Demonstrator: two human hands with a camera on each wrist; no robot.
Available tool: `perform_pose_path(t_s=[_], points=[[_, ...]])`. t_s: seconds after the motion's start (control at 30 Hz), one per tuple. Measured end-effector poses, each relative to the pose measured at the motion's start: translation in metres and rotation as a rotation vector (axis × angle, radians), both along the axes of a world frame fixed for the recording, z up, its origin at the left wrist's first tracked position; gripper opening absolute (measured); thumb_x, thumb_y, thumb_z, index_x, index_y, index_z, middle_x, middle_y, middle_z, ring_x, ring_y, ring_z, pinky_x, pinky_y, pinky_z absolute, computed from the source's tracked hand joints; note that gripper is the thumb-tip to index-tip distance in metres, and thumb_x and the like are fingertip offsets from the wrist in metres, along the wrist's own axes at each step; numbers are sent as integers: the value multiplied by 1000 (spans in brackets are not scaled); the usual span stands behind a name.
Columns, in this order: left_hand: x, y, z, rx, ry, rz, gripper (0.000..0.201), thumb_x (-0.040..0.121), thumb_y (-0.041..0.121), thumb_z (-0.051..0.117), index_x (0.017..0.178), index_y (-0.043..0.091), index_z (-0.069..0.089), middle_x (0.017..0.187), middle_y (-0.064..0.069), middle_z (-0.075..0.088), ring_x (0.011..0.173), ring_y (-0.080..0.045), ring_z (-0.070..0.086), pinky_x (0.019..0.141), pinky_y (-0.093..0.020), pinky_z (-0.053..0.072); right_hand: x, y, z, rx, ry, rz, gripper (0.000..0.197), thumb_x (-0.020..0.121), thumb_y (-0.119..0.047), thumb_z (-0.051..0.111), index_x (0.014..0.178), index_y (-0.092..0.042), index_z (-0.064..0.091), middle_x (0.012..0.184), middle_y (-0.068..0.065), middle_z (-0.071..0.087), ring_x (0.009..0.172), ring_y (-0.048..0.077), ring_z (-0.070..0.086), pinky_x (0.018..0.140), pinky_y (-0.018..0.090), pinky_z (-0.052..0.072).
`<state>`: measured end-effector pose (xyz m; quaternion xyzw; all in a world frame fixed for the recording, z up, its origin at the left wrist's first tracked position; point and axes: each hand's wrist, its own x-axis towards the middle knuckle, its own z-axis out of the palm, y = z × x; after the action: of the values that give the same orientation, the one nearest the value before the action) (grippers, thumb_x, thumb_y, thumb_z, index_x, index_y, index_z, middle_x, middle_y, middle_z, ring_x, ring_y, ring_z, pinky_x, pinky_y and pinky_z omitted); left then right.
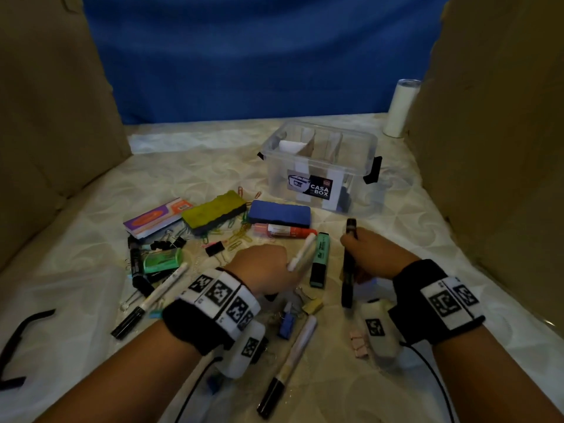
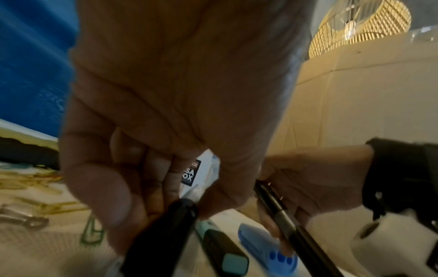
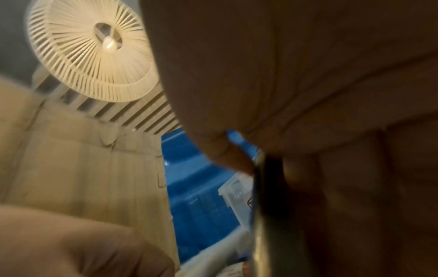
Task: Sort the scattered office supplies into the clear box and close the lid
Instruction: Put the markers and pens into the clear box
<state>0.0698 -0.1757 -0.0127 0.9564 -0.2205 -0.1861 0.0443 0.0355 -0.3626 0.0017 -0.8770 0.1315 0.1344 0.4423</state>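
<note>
Quilted cloth; left hand (image 1: 262, 267) grips white pen (image 1: 302, 252), right hand (image 1: 375, 251) black marker (image 1: 348, 264).

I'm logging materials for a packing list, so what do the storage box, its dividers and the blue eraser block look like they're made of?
The storage box looks like clear, glossy hard plastic: you can see through its walls. Its clips seem to be black plastic. The dividers look like matte brown cardboard. The blue eraser block has a soft, dull, slightly fuzzy top, probably foam or felt.

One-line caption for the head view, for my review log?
Left hand holds a white pen, right hand a black marker, above scattered supplies before the open clear box.
</note>
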Motion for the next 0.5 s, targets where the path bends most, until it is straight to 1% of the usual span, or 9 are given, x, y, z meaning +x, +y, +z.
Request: perform_pose_path(t_s=[0.07, 0.13, 0.17, 0.2, 0.27, 0.3, 0.4, 0.47, 0.5], points=[[0, 10, 6, -50, -28, 19, 33, 91, 51, 47, 88, 18, 49, 73, 0, 50, 65, -19, 48, 54, -29, 33, 3, 2, 2, 101, -44, -116, 21, 100, -25, 34, 82, -16, 39, 72, 15, 56, 50, 26, 57, 49, 27, 49], [0, 21, 11, -89, -69, 35, 26, 93, 42, 49, 99, 17, 47, 72, 2, 47, 64, -19, 48, 52, -30, 32, 12, 6, -4, 21, -52, -149, 17, 100, -27, 34, 95, -11, 38, 73, 12, 52, 48, 22, 53, 44, 24, 44], [0, 25, 14, -115, -88, 44, 25, 93, 37, 49, 106, 16, 46, 75, 2, 48, 63, -19, 48, 51, -30, 32, 18, 10, -7, -62, -34, -137, 20, 100, -28, 36, 102, -8, 37, 76, 10, 52, 52, 21, 52, 43, 24, 42], [2, 28, 16, -132, -106, 47, 27, 93, 34, 48, 113, 15, 45, 78, -1, 51, 61, -20, 49, 50, -29, 33, 23, 14, -11, -141, -13, -110, 26, 100, -31, 40, 108, -6, 39, 83, 10, 55, 60, 21, 54, 46, 25, 43], [6, 33, 20, -116, -134, 46, 30, 94, 30, 47, 119, 14, 41, 81, -7, 56, 58, -23, 48, 46, -29, 31, 33, 23, -20, -270, 57, -28, 42, 95, -39, 50, 115, -3, 46, 102, 12, 60, 83, 25, 61, 68, 30, 49], [9, 34, 21, -93, -145, 47, 30, 95, 30, 47, 119, 13, 39, 78, -7, 55, 55, -23, 46, 45, -28, 30, 36, 28, -22, -343, 98, 32, 44, 92, -42, 55, 113, -4, 50, 104, 11, 59, 89, 26, 60, 74, 30, 47], [24, 35, 22, -67, -159, 82, 28, 97, 29, 44, 117, 10, 39, 70, -4, 47, 52, -20, 42, 49, -30, 30, 41, 37, -24, -515, 174, 160, 40, 88, -41, 62, 111, -9, 57, 93, 5, 55, 85, 20, 54, 73, 28, 41], [34, 33, 24, -87, -148, 100, 27, 99, 26, 39, 118, 8, 39, 76, -6, 48, 58, -23, 47, 54, -34, 34, 42, 38, -20, -569, 183, 178, 39, 89, -38, 60, 113, -8, 57, 86, 3, 55, 83, 19, 54, 71, 27, 42], [38, 31, 26, -87, -137, 103, 27, 100, 24, 37, 120, 6, 38, 85, -8, 52, 67, -28, 53, 59, -37, 38, 41, 37, -19, -572, 184, 170, 38, 89, -38, 59, 112, -8, 58, 83, 3, 54, 81, 19, 54, 70, 27, 42]])
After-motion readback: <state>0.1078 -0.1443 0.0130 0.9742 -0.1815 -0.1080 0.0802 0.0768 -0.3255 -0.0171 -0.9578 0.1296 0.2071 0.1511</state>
